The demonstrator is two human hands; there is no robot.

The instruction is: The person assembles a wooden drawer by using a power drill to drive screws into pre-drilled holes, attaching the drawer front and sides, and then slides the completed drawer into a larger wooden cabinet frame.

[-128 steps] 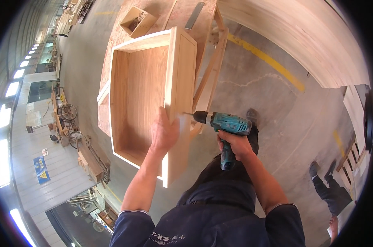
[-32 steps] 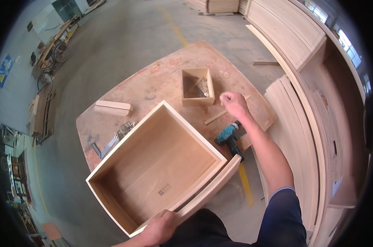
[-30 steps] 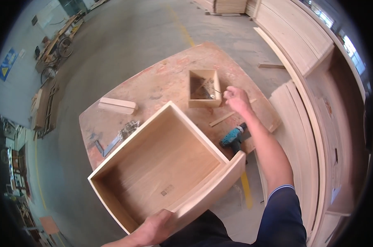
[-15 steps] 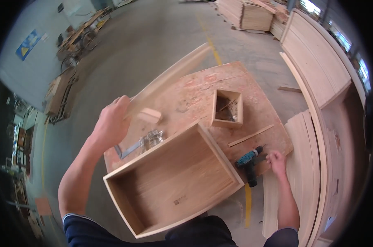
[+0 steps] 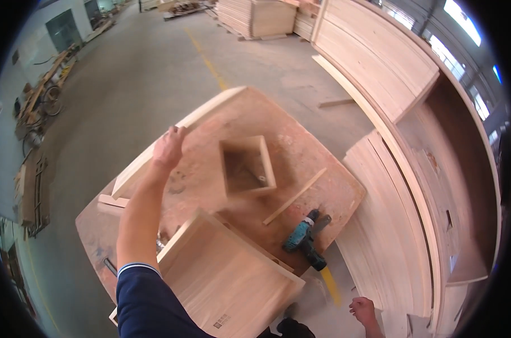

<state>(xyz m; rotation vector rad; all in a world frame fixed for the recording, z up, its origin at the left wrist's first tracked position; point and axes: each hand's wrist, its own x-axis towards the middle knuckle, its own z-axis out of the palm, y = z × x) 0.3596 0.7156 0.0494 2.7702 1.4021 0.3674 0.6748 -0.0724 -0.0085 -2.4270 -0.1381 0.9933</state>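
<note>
Lying along the far left edge of the tabletop [image 5: 300,141], a long pale board [image 5: 210,109] is being touched by the left hand [image 5: 169,149]; by judgement, its placing is nearly done. To its right, the open wooden drawer [image 5: 227,276] is resting at the near side, separate from the board and partly being hidden by the left sleeve [image 5: 148,298]. Beyond it, a small wooden box [image 5: 266,163] is standing. Farther right, a thin stick [image 5: 295,196] and a teal drill [image 5: 301,234] are lying unheld, so no drilling is being done; what is left for the drawer is not being shown.

The left arm is being held outstretched, back of the hand upward; how firmly the board is being gripped cannot be told. Well apart, the right hand [image 5: 363,310] is being held low, off the tabletop, fingers curled; whether anything is being pinched cannot be told.
</note>
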